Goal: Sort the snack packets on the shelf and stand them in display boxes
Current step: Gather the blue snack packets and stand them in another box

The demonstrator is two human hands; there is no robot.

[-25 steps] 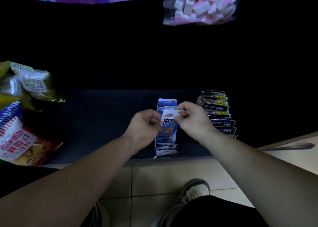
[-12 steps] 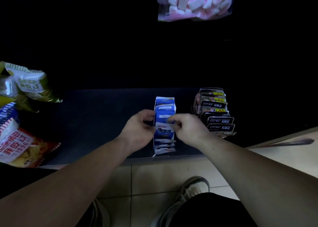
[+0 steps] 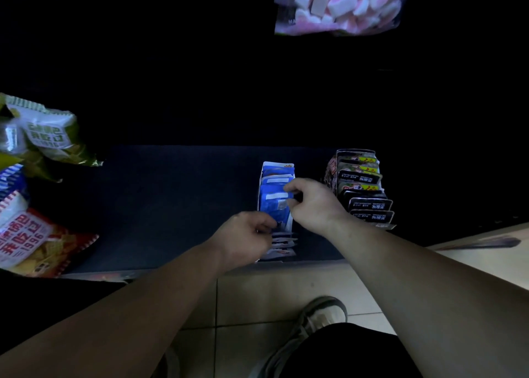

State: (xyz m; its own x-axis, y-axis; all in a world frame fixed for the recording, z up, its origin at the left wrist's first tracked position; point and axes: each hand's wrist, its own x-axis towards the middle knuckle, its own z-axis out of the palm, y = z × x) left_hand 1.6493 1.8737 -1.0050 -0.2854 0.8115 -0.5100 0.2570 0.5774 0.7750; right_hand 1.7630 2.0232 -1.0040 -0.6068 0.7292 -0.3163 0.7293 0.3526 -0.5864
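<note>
Dark shelf (image 3: 171, 206): I'm watching left hand (image 3: 243, 238) and right hand (image 3: 315, 203) each pinching blue foil packets (image 3: 276, 203) in white cardboard box (image 3: 260, 187); red crisp bag (image 3: 34, 243) reading "1996".

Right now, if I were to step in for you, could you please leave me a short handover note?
Left hand pinches the lower edge of the blue packet; right hand pinches its upper corner.
It stands among others in the blue display box.
Black packets already stand boxed to its right.
To do: seat this packet; chip bags lie loose at the left end of the shelf.
</note>
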